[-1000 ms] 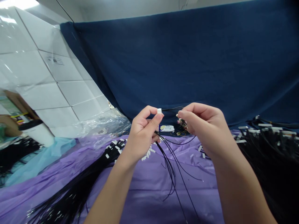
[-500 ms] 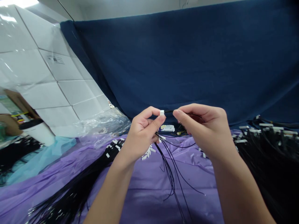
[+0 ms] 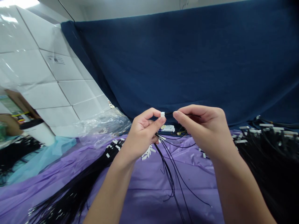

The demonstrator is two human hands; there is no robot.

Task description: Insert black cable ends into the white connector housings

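Between thumb and forefinger, my left hand (image 3: pixel 144 132) pinches a small white connector housing (image 3: pixel 163 114). Several thin black wires (image 3: pixel 171 174) hang down from under the same hand's curled lower fingers. My right hand (image 3: pixel 204 127) is closed in a pinch on a black wire (image 3: pixel 169 113), just right of the connector. That wire runs up to the connector's right side; whether its tip sits inside, I cannot tell. Another wire curves across from the left hand's bunch toward the right palm. Loose white connectors (image 3: pixel 147 152) lie on the purple sheet (image 3: pixel 149 186) behind my left wrist.
Bundles of black wires with white connectors lie at left (image 3: pixel 77 183) and right (image 3: pixel 266 161). Behind hangs a dark blue cloth (image 3: pixel 187 62). Plastic-wrapped white boxes (image 3: pixel 30 68) are stacked at left, near a white cup with a black lid (image 3: pixel 38 132).
Both hands hold nearly the same pose, with the connector slightly lower. The free end of one hanging wire has swung a little to the right and down.
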